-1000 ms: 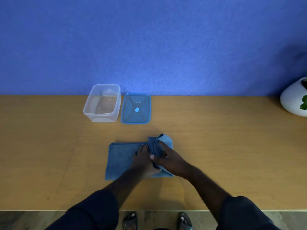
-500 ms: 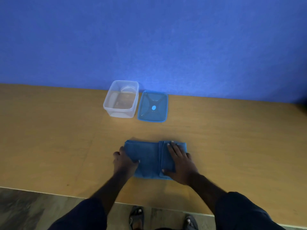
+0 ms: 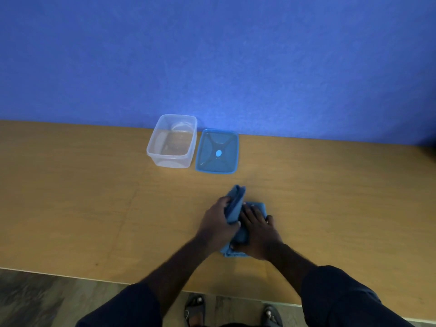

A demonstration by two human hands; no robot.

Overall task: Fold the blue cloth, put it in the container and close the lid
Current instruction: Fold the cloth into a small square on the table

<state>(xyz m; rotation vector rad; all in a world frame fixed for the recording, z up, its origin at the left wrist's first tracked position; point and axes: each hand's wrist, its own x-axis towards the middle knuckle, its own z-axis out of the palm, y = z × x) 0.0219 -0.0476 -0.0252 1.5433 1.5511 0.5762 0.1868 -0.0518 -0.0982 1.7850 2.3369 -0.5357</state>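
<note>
The blue cloth lies partly folded on the wooden table, near its front edge. My left hand grips the cloth's left side and holds that flap raised above the rest. My right hand lies flat on the right part of the cloth, pressing it down. Behind them stands the clear plastic container, open and empty. Its blue lid lies flat on the table, just right of the container.
A blue wall rises directly behind the table. The table's front edge runs below my arms, with floor and my sandalled feet beneath.
My left hand has taken hold of the cloth's left side and lifted it up and over toward the right. My right hand stays pressed on the right part.
</note>
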